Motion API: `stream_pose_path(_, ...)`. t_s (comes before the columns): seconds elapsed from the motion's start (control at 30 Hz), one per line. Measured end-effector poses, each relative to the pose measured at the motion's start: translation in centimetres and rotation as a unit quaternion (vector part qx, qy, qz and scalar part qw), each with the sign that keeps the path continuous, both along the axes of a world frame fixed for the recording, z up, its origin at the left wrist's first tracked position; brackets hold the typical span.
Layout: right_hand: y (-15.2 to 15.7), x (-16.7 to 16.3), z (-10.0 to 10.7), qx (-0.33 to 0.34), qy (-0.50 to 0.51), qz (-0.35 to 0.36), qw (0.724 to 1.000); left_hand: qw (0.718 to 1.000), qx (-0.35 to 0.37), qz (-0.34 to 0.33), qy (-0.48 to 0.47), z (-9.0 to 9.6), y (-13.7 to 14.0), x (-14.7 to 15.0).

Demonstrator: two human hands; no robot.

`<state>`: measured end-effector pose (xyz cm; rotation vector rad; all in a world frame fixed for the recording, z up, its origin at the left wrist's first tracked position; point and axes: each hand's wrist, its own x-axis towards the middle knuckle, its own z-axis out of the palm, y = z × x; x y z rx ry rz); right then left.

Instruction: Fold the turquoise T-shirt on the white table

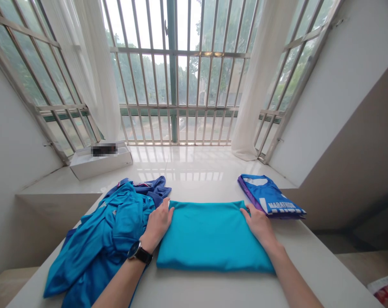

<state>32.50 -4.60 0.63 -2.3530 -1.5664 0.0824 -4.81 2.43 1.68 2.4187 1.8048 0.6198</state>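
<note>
A teal shirt (213,237), folded into a neat rectangle, lies flat on the white table in front of me. My left hand (159,221) is closed at its far left corner, thumb against the cloth; a black-strapped watch is on that wrist. At the far right corner, my right hand (257,220) grips the shirt in the same way. Some fingertips of both hands are hidden. Close beside my left hand spreads a rumpled heap of blue and teal clothes (117,226). Just beyond my right hand sits a stack of folded shirts (271,194), the top one blue with "MARATHON" on it.
The white table (197,291) adjoins a glossy window sill (181,164). A white box (104,164) stands on the sill at the left. Behind are barred windows (187,81) with white curtains (255,94). A red and white item (386,291) shows at the lower right.
</note>
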Motion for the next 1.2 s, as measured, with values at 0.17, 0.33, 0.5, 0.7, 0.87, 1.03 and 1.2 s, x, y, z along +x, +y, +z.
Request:
stream_pose_path(0.17, -2.7, -1.8, 0.9, 0.175, -0.037, 0.034, 0.983, 0.982, 0.125, -0.134, -0.042, 0.0, -0.3, 0.1)
stream_pose_path(0.33, -7.0, -7.1, 0.7, 0.131, -0.053, 0.126, 0.982, 0.969, 0.012, -0.245, 0.029, -0.1, -1.2, 0.5)
stream_pose_path(0.5, -7.6, -9.3, 0.3, -0.003, -0.053, 0.108, 0.993, 0.972, -0.036, -0.228, 0.044, 0.1, -1.6, 0.3)
stream_pose_path(0.7, -4.0, -8.2, 1.5, -0.056, -0.056, 0.144, 0.986, 0.977, -0.025, -0.199, 0.07, 2.5, -2.2, 0.1)
stream_pose_path(0.87, 0.7, -8.2, 1.1, -0.045, -0.055, 0.201, 0.977, 0.961, -0.063, -0.249, 0.099, 3.9, -3.1, 0.1)
stream_pose_path(1.03, 4.4, -9.0, -0.4, 0.009, -0.029, 0.273, 0.961, 0.938, -0.078, -0.336, 0.041, 3.5, -5.0, 1.6)
stream_pose_path(1.2, 4.6, -8.2, -1.4, 0.089, -0.04, 0.268, 0.959, 0.922, -0.049, -0.385, -0.007, 1.6, -6.9, 3.3)
